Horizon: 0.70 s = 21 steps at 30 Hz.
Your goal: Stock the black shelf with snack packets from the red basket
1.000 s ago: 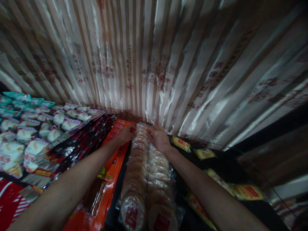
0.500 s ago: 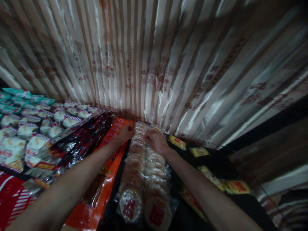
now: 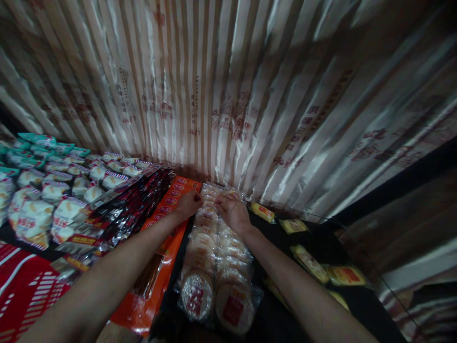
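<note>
Two rows of flat round cakes in clear wrappers (image 3: 204, 259) lie overlapping side by side, with red labels on the nearest ones. At the far end of the left row, my left hand (image 3: 189, 204) pinches its fingers together against the row's outer edge. My right hand (image 3: 232, 210) is curled over the far end of the right row (image 3: 233, 267), its fingertips closed near the gap between the rows. Whatever either pinch holds is too small and dim to make out. An orange packet of brown sticks (image 3: 152, 274) lies under my left forearm.
Dark shiny packets (image 3: 134, 209) and several white snack bags (image 3: 69, 216) fill the left, with teal bags (image 3: 43, 148) behind. A red basket (image 3: 30, 290) stands at lower left. Small yellow packets (image 3: 263, 212) lie scattered right on the black surface. A striped curtain (image 3: 207, 95) hangs behind.
The view has shifted slightly, so the goods on the left sit further right and more of the red basket shows. Both hands stay at the far end of the rows.
</note>
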Tool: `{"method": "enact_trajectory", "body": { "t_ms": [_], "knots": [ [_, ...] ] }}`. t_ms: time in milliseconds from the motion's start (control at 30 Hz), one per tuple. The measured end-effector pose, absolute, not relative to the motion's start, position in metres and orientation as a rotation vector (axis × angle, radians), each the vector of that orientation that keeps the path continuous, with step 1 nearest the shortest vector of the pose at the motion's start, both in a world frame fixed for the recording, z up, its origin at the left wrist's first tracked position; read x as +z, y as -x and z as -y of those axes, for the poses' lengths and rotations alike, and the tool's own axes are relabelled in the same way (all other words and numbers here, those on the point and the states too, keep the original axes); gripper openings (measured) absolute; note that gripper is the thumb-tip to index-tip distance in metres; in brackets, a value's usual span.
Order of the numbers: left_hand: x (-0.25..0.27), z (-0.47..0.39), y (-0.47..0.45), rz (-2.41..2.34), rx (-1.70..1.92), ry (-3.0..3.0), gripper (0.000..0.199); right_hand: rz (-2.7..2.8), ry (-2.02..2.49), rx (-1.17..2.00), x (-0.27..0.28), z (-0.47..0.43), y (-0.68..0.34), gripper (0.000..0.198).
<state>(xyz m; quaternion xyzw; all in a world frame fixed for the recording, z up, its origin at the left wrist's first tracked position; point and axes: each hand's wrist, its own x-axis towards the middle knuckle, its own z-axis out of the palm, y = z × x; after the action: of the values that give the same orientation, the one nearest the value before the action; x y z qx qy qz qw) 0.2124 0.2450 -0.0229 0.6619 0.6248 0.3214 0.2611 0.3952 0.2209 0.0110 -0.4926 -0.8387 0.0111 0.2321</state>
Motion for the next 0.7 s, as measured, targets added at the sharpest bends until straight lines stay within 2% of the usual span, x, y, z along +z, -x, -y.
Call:
{"method": "enact_trajectory", "body": {
  "t_ms": [300,467,700],
  "knots": [
    [-0.017,-0.236,-0.216,-1.679,0.938,-1.722,0.003,2.510,1.343,0.150,0.015,-0.214,-0.395,0.013],
    [-0.009,-0.226,-0.213,-1.636,0.948,-1.740,0.008,2.561,1.367,0.113,0.017,-0.212,-0.391,0.015],
    [0.004,-0.214,-0.218,-1.557,0.852,-1.802,0.008,2.484,1.526,0.094,0.017,-0.205,-0.387,0.008]
  ]
}}
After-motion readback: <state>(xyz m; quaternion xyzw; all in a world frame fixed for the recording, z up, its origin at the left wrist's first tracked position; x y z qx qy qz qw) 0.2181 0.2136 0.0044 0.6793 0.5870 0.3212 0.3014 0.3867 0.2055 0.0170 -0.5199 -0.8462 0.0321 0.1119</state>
